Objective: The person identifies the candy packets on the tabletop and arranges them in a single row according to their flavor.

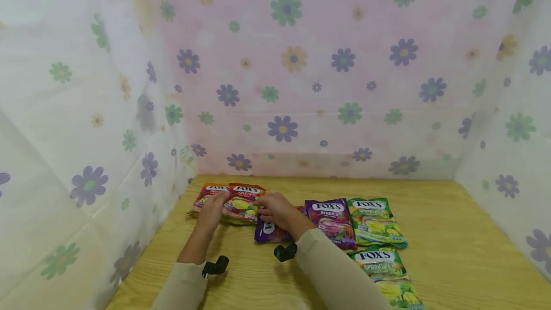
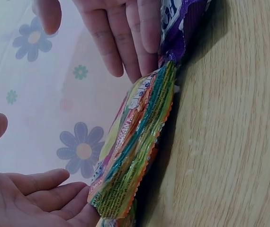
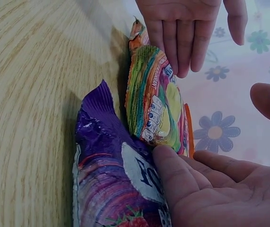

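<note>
An orange Fox's Fruits candy bag (image 1: pixel 243 203) lies between my two hands at the back left of the table. My left hand (image 1: pixel 211 212) is at its left side, fingers extended and fingertips touching the edge in the left wrist view, where the bag (image 2: pixel 130 146) shows its striped lower end. At the other side is my right hand (image 1: pixel 280 210), its fingers fairly straight beside the bag (image 3: pixel 154 99). A second orange Fruits bag (image 1: pixel 206 196) lies partly behind my left hand. Under my right hand is a purple Fox's bag (image 1: pixel 269 232), partly hidden by it.
To the right lie an upright-facing purple Berries bag (image 1: pixel 329 216) and a green Spring Tea bag (image 1: pixel 374 221). Another green bag (image 1: pixel 387 276) lies nearer the front, partly covered by my right sleeve. Flowered cloth walls (image 1: pixel 284 71) enclose the wooden table (image 1: pixel 452 252).
</note>
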Motion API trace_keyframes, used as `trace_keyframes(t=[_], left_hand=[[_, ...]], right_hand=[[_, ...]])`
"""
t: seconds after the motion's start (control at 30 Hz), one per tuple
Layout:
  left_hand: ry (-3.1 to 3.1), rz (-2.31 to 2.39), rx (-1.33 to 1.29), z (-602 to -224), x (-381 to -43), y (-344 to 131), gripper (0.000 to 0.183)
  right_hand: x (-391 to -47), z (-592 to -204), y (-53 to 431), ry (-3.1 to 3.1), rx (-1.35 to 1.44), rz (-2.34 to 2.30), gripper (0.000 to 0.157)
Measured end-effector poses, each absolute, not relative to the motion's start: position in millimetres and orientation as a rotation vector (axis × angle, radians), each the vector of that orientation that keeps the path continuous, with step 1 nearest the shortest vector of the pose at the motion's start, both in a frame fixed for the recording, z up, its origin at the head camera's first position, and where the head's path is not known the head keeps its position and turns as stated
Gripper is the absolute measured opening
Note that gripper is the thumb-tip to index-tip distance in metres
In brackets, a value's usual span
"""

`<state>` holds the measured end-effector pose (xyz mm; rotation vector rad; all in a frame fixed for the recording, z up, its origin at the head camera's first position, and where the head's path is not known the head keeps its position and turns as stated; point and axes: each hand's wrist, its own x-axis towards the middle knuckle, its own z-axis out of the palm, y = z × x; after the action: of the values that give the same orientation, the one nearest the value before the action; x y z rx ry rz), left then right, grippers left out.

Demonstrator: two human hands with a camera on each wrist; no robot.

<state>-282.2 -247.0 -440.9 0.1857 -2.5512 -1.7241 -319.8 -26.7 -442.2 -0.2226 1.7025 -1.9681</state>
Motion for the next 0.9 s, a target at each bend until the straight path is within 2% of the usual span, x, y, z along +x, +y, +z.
trace_keyframes(t=[0.13,0.47,0.8,0.9], left_hand=[[-2.566,-1.741,0.190,-439.2,-283.7,-248.6,0.087],[-2.573,-1.750,0.195,-430.0,-278.6,-245.3,0.080],[-2.513,-1.837,0.166,-423.6,-275.7,-241.6,0.082],[-2.482,-1.888,0.130,-424.0,-277.2,-238.3,0.080]], right_hand=[[-322.2,-442.0,-24.0,1.692,-0.208,-1.967,0.080],[-324.0,-436.2,-14.1,1.685,-0.213,-1.939,0.065],[-329.1,-432.3,-1.8,1.718,-0.239,-1.952,0.053],[-331.2,-433.3,2.8,1.728,-0.260,-1.953,0.053]])
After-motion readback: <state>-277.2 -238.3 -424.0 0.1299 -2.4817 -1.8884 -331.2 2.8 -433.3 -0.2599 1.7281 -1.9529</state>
